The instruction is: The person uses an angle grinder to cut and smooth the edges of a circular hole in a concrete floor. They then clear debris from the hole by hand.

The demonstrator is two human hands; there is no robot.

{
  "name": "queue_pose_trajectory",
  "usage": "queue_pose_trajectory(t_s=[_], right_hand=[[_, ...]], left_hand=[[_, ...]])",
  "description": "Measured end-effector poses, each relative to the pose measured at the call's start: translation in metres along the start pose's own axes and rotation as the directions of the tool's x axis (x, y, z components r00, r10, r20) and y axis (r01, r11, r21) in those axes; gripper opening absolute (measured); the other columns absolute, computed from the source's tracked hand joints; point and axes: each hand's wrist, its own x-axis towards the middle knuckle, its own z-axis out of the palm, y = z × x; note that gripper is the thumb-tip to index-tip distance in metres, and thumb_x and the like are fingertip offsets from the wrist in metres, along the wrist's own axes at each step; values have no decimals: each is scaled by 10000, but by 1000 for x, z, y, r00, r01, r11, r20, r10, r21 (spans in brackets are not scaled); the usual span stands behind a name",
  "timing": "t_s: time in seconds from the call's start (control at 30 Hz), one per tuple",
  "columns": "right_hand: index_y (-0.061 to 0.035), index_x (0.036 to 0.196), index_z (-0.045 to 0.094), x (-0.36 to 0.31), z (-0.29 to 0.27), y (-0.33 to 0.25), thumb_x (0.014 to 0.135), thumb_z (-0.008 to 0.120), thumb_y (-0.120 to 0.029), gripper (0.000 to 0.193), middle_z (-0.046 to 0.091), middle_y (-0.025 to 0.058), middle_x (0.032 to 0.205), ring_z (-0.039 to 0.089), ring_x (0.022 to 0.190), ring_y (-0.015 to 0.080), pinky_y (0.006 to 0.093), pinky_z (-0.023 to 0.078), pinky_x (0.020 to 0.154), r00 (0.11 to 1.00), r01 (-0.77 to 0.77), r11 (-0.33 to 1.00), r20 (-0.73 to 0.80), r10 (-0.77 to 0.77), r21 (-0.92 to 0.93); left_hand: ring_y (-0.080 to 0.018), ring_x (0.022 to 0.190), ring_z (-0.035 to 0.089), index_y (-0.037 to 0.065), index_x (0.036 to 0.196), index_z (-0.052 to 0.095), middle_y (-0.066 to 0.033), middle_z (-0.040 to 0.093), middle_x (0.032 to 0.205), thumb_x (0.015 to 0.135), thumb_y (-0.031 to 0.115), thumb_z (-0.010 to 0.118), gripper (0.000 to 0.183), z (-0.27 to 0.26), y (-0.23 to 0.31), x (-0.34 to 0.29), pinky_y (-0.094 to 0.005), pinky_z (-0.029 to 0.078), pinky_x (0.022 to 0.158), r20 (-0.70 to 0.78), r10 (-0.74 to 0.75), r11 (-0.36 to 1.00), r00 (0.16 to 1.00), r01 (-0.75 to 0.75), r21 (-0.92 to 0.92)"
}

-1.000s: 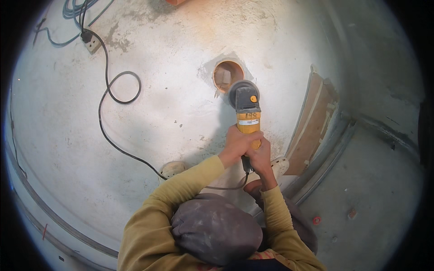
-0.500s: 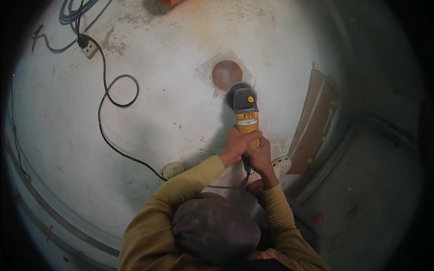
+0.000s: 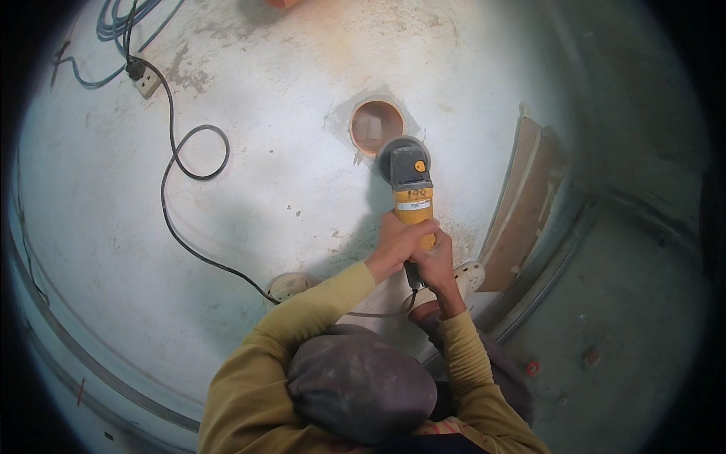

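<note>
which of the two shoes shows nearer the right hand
The right shoe, just right of the right hand that grips the yellow grinder; the left shoe shows farther off, left of both hands, by the black cord.

Grinder point(image 3: 411, 193), centre: was yellow, grey-headed | pipe rim point(image 3: 352, 130), upper centre: was orange | sleeves point(image 3: 310, 306), bottom: were mustard | cord point(image 3: 198, 256), left: was black | board point(image 3: 522, 204), right: was brown, pale-striped

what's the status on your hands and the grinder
Left hand and right hand both gripping yellow grinder. Disc at orange pipe rim, contact unclear. Black cord loops left, clear of disc.
</note>
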Motion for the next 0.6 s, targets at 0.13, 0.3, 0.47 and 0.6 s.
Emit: queue_pose_trajectory(t_s=[0.13,0.3,0.47,0.6], right_hand=[[53,1235,640,3,8,-3,810,849,-159,519,733,106,1104,687,979,154,317,568,870,999,8,1000,35,-8,19],[64,1242,635,3,8,-6,806,852,-169,541,736,114,1103,688,982,159,322,567,873,1000,9,999,23,-8,-43],[69,1225,642,3,4,-1,804,847,-167,524,739,118,1098,692,968,164,325,568,865,1000,24,999,3,-24,-39],[63,1220,646,5,0,4,800,841,-159,513,739,119,1097,695,955,165,324,569,856,1000,3,999,-5,-3,-35]], left_hand=[[-187,834,726,-35,1077,694,-100,731,969,837,50,829,288,-9,5,-3,-332,594,736,-30,30,999,999,-30,-24],[-184,830,723,-29,1076,697,-98,731,971,839,43,828,280,-9,3,-2,-331,593,734,1,39,997,999,-39,-68],[-187,835,724,-29,1076,700,-100,732,973,844,39,827,273,-8,0,0,-338,594,739,21,18,998,1000,-17,-57],[-191,844,727,-32,1084,701,-102,734,980,846,38,827,279,-6,-3,4,-343,596,745,19,-10,999,1000,11,-39]])
